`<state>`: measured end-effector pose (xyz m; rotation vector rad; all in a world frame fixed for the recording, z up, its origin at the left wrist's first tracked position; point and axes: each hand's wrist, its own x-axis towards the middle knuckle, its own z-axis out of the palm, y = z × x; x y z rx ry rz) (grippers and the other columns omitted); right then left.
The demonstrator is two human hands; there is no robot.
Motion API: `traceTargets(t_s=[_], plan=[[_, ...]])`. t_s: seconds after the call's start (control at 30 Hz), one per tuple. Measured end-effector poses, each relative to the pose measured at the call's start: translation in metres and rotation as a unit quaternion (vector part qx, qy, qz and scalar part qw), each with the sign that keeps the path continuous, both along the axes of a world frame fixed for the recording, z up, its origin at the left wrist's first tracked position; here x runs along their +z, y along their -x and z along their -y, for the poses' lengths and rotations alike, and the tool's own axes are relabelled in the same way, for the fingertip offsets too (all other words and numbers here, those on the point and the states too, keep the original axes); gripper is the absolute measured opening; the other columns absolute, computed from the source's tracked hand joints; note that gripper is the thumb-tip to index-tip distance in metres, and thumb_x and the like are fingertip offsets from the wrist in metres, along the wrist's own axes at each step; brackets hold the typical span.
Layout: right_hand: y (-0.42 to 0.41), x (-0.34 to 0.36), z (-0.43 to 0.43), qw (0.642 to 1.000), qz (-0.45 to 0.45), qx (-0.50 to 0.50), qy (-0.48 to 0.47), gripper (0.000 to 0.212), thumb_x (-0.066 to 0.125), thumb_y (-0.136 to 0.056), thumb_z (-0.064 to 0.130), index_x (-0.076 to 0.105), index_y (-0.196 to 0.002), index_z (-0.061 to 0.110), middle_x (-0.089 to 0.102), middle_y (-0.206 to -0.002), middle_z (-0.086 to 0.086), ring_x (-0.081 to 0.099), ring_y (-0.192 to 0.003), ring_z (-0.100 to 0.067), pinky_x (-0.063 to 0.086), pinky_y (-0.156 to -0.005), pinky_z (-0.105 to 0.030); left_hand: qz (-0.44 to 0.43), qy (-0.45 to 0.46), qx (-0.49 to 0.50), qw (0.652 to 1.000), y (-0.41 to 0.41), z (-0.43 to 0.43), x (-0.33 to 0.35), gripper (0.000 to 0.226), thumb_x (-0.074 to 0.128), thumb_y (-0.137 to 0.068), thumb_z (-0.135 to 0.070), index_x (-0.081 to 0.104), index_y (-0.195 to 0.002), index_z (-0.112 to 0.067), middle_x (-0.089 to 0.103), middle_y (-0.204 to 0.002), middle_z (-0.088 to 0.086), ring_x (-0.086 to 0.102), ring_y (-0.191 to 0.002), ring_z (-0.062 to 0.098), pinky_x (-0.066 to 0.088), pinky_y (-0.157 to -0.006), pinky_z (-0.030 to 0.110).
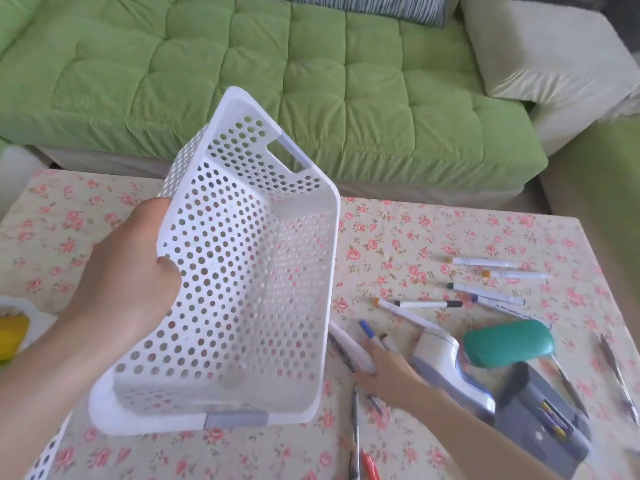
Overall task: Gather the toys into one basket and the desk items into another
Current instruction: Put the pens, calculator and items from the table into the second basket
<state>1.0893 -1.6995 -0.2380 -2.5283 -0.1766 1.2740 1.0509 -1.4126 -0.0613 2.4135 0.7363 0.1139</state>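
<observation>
My left hand (128,275) grips the long side wall of a white perforated basket (242,271) and holds it tilted above the floral table, opening toward me; nothing lies inside it. My right hand (384,370) lies low on the table at the basket's right edge, its fingers curled round a few markers (356,355). More markers (485,285) are scattered to the right. A white and blue stapler-like tool (446,362), a teal case (509,342) and a grey box (543,420) sit near my right hand.
A second white basket's rim (45,459) shows at the bottom left, and a yellow toy (12,336) sits at the left edge. Pens (356,431) lie along the front and right of the table (398,237). A green sofa (277,74) stands behind.
</observation>
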Motion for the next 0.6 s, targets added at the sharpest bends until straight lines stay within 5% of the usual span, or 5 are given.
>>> traceTargets(t_s=[0.1, 0.17, 0.4, 0.6], plan=[[0.016, -0.006, -0.003, 1.0, 0.011, -0.015, 0.019, 0.018, 0.054, -0.082, 0.03, 0.051, -0.094, 0.018, 0.058, -0.098, -0.002, 0.055, -0.068, -0.018, 0.047, -0.051, -0.03, 0.002, 0.0, 0.001, 1.0, 0.01, 0.001, -0.002, 0.062, 0.035, -0.082, 0.011, 0.038, -0.135, -0.021, 0.054, -0.107, 0.001, 0.051, -0.082, 0.024, 0.043, -0.063, 0.035], [0.023, -0.009, -0.005, 0.998, 0.032, -0.032, 0.033, 0.022, 0.052, -0.084, 0.029, 0.039, -0.066, 0.024, 0.053, -0.072, 0.002, 0.054, -0.062, -0.018, 0.047, -0.053, -0.031, 0.002, 0.003, -0.004, 1.0, 0.016, 0.002, -0.003, 0.061, 0.035, -0.083, 0.011, 0.039, -0.134, -0.022, 0.056, -0.11, 0.003, 0.053, -0.084, 0.025, 0.045, -0.064, 0.036], [0.037, 0.006, 0.003, 0.99, 0.088, -0.113, 0.006, 0.023, 0.048, -0.089, 0.03, 0.041, -0.068, 0.026, 0.046, -0.056, 0.008, 0.043, -0.045, -0.008, 0.032, -0.04, -0.019, -0.004, 0.003, -0.019, 1.0, 0.029, 0.007, -0.009, 0.062, 0.035, -0.081, 0.011, 0.039, -0.134, -0.02, 0.057, -0.118, 0.011, 0.054, -0.095, 0.032, 0.045, -0.073, 0.04], [0.082, -0.005, 0.005, 0.982, -0.016, -0.188, 0.018, 0.028, 0.053, -0.085, 0.02, 0.04, -0.061, 0.019, 0.044, -0.062, 0.005, 0.04, -0.048, -0.007, 0.03, -0.04, -0.013, -0.018, 0.007, -0.037, 0.999, 0.034, 0.017, -0.005, 0.062, 0.034, -0.085, 0.009, 0.035, -0.138, -0.024, 0.053, -0.131, 0.009, 0.055, -0.101, 0.041, 0.046, -0.074, 0.043]])
